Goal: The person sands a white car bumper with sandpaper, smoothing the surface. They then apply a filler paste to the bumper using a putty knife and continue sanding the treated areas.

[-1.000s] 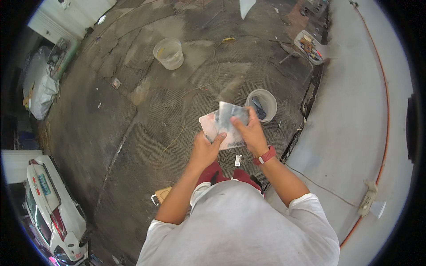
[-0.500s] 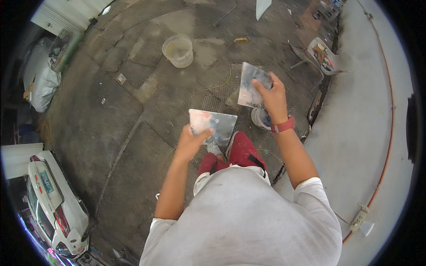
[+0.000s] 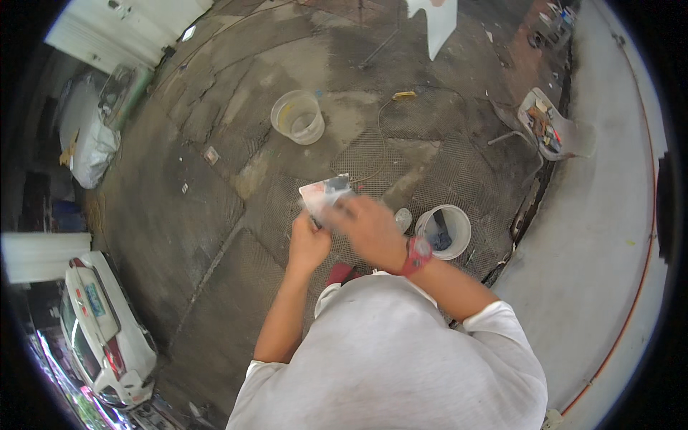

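OK, L hand (image 3: 310, 240) grips pink-grey plate (image 3: 325, 189); R hand (image 3: 371, 229) blurred, grip unclear; 2 bkts (image 3: 308, 135).

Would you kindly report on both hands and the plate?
Left hand holding pink-and-grey plate. Right hand blurred, partly covering it, grip unclear. White bucket apart, to their right.

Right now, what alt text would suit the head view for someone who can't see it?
A person's left hand holds a thin, smudged plate; the right hand, blurred, overlaps its near side. To the right is a pale bucket with a dark item inside; a translucent bucket stands beyond. A white car is at lower left.
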A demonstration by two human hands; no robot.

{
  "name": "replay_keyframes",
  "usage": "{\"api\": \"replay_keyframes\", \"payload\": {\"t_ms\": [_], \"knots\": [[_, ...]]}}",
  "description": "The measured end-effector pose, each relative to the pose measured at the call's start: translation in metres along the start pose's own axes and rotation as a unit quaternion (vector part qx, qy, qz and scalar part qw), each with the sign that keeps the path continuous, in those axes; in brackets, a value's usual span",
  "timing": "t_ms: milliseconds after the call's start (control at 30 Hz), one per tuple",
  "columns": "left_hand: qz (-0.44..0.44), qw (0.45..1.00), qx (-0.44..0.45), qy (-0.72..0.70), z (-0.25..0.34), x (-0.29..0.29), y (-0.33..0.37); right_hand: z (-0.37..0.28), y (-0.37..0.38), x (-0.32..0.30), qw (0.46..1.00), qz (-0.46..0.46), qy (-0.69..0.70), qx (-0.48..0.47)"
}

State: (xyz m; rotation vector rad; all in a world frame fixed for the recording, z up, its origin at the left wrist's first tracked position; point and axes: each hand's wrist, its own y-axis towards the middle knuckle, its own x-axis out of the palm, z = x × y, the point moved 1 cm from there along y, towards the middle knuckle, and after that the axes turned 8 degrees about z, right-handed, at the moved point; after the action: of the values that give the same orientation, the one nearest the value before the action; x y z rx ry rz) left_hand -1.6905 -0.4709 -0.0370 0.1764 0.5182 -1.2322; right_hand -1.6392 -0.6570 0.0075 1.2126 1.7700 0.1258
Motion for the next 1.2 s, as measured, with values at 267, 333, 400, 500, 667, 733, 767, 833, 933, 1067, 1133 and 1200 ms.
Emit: {"api": "replay_keyframes", "payload": {"t_ms": [267, 333, 400, 500, 667, 733, 767, 833, 933, 1067, 1133, 1200], "knots": [[-0.096, 0.980, -0.061, -0.163, 0.101, 0.088, 0.080, 0.261, -0.045, -0.058, 0.937, 0.017, 0.121, 0.328], [-0.116, 0.971, -0.081, -0.192, 0.104, 0.115, 0.099, 0.256, -0.005, -0.069, 0.923, 0.001, 0.224, 0.314], [-0.139, 0.972, -0.087, -0.166, 0.112, 0.131, 0.115, 0.247, 0.033, -0.082, 0.899, -0.021, 0.302, 0.316], [-0.120, 0.980, -0.085, -0.135, 0.120, 0.137, 0.143, 0.253, 0.056, -0.095, 0.887, -0.063, 0.323, 0.325], [0.041, 0.948, -0.069, -0.307, 0.135, 0.126, 0.187, 0.302, 0.016, -0.125, 0.868, -0.077, 0.231, 0.432], [0.047, 0.941, -0.065, -0.329, 0.137, 0.138, 0.201, 0.298, 0.016, -0.114, 0.844, 0.017, 0.313, 0.436], [0.030, 0.943, -0.053, -0.328, 0.138, 0.150, 0.205, 0.299, 0.015, -0.106, 0.825, 0.066, 0.351, 0.438], [-0.008, 0.944, -0.028, -0.329, 0.145, 0.173, 0.212, 0.305, 0.019, -0.088, 0.808, 0.102, 0.377, 0.442], [-0.065, 0.982, -0.014, -0.175, 0.159, 0.174, 0.222, 0.291, 0.051, -0.102, 0.763, 0.182, 0.417, 0.459], [0.058, 0.994, 0.066, -0.064, 0.143, 0.151, 0.249, 0.313, 0.048, -0.125, 0.757, 0.258, 0.390, 0.457], [0.108, 0.988, 0.090, -0.062, 0.130, 0.150, 0.255, 0.324, 0.046, -0.125, 0.735, 0.268, 0.414, 0.466], [0.016, 0.994, 0.085, -0.073, 0.145, 0.162, 0.254, 0.320, 0.056, -0.119, 0.720, 0.267, 0.433, 0.473]]}}
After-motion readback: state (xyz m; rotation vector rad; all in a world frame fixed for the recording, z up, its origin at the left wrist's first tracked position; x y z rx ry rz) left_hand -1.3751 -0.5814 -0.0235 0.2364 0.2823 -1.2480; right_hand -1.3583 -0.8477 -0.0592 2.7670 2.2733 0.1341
